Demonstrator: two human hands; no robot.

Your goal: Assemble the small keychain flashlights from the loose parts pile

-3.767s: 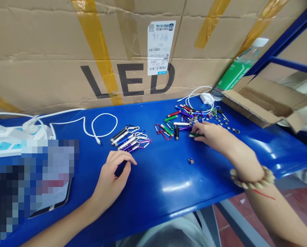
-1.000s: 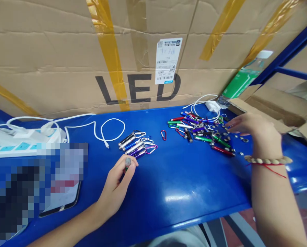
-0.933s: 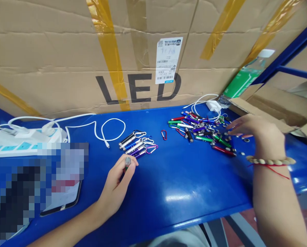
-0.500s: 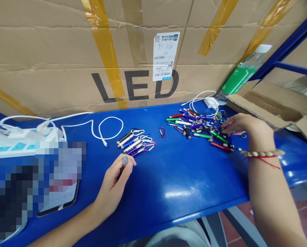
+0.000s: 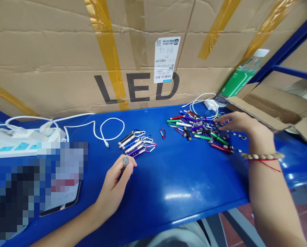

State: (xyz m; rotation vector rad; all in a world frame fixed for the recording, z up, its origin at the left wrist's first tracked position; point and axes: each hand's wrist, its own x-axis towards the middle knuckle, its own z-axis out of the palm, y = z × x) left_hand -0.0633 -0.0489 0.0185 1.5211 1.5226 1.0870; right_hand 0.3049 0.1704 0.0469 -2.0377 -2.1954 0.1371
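Observation:
My left hand (image 5: pixel 118 181) is closed around a small tube, apparently a mini flashlight (image 5: pixel 125 161), with its clear-grey end pointing up and most of its body hidden. Just beyond the fingers lies a row of mini flashlights (image 5: pixel 133 143) in black, silver, blue and purple, with carabiner clips at their right ends. My right hand (image 5: pixel 237 121), a bead bracelet at its wrist, reaches over the right side of a loose pile of coloured flashlights and clips (image 5: pixel 201 127). Its fingers are apart over small metal parts, and no object shows in them. A single red carabiner (image 5: pixel 163 133) lies between the row and the pile.
A big cardboard box (image 5: pixel 66 68) marked LED walls off the back of the blue table (image 5: pixel 169 185). At left are a power strip (image 5: pixel 22 140) and a phone (image 5: pixel 66 192). A water bottle (image 5: pixel 238 80), white charger (image 5: pixel 211 104) and open carton (image 5: pixel 272 106) stand at right.
My right hand has shifted slightly left and farther in over the pile. The left hand keeps its hold on the mini flashlight, and the view has tilted a little.

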